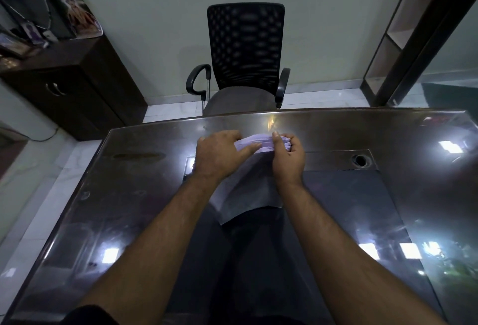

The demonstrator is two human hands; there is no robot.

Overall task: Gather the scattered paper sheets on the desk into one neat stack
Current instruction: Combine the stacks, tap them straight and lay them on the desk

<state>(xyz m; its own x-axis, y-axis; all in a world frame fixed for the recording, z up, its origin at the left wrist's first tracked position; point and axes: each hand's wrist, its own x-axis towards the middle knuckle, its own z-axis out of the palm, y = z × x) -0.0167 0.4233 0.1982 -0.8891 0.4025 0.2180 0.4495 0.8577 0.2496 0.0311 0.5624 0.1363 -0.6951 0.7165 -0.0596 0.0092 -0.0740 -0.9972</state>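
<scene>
A bundle of pale paper sheets (pixel 248 190) stands on its lower edge on the dark glass desk (pixel 362 195), leaning away from me. Both hands hold its upper edge. My left hand (pixel 219 156) grips the top left part, thumb across the near face. At the top right corner, my right hand (pixel 287 156) pinches the sheets, with its thumb on the near face and its fingers curled behind. The upper edge bends between the two hands. No other loose sheets show on the desk.
A black mesh office chair (pixel 243 60) faces me beyond the desk's far edge. A dark wooden cabinet (pixel 72 86) with framed pictures stands at the left. A round cable hole (pixel 360 160) lies right of the hands. A shelf unit (pixel 398 34) rises at the right.
</scene>
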